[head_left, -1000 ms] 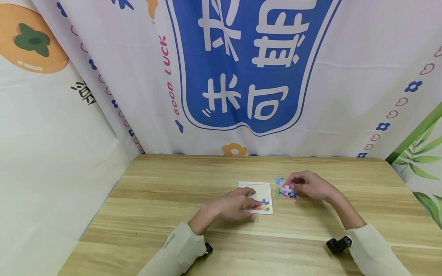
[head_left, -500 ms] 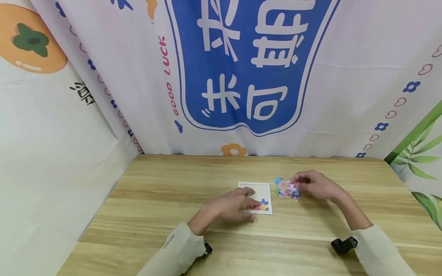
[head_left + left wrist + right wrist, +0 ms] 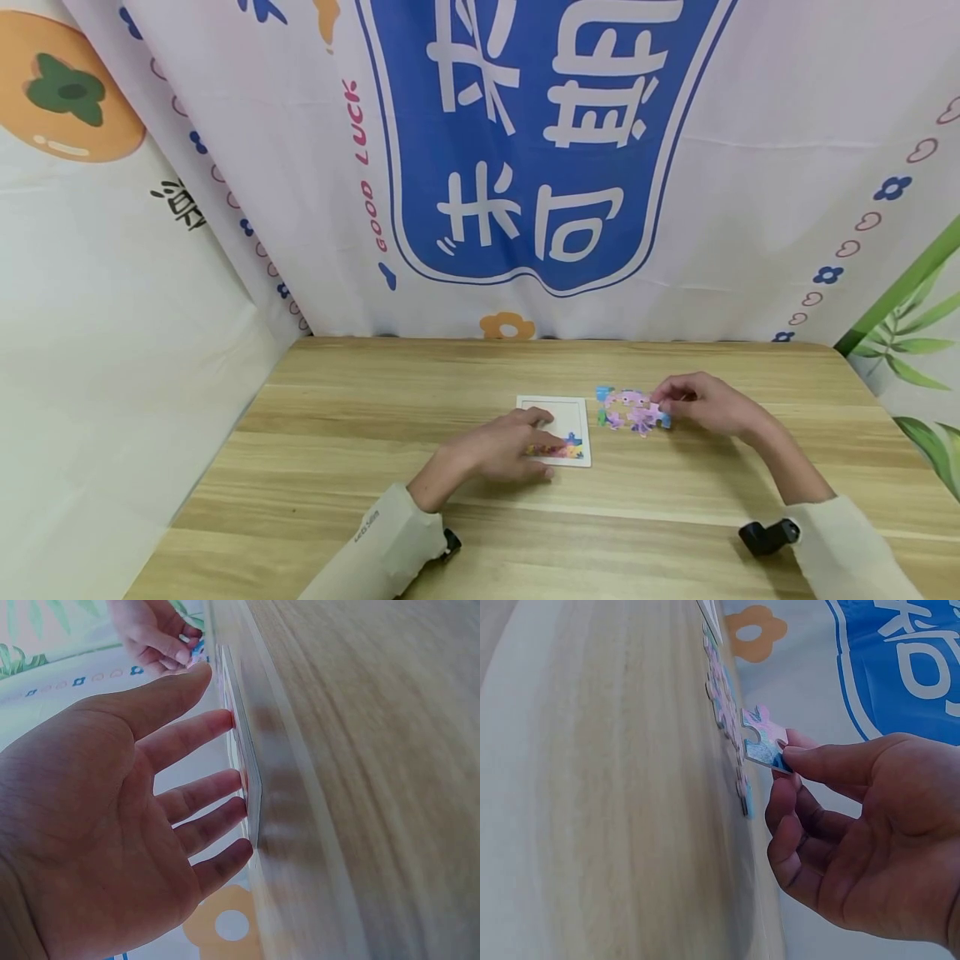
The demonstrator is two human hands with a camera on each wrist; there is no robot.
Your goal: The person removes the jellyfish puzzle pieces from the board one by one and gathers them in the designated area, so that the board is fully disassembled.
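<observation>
My left hand [image 3: 513, 446] lies with spread, nearly straight fingers on a white puzzle tray [image 3: 577, 408]. A strip of colourful joined pieces [image 3: 573, 448] runs along the tray's near edge, partly covered by that hand. Between thumb and index finger, my right hand [image 3: 708, 404] pinches a pink and blue puzzle piece [image 3: 765, 741], tilted up off the table in the right wrist view. Just left of it, several loose pink, blue and green puzzle pieces [image 3: 617, 408] lie close together on the table, right of the tray.
The wooden table [image 3: 360, 433] reaches back to a printed cloth [image 3: 330, 275] hanging behind it. Another white cloth [image 3: 112, 375] hangs along the left side. A black wrist camera [image 3: 768, 537] sits at the right sleeve.
My right hand has moved right, away from the tray, pinching a puzzle piece; more of the pink pieces now show. The left hand has stayed on the tray.
</observation>
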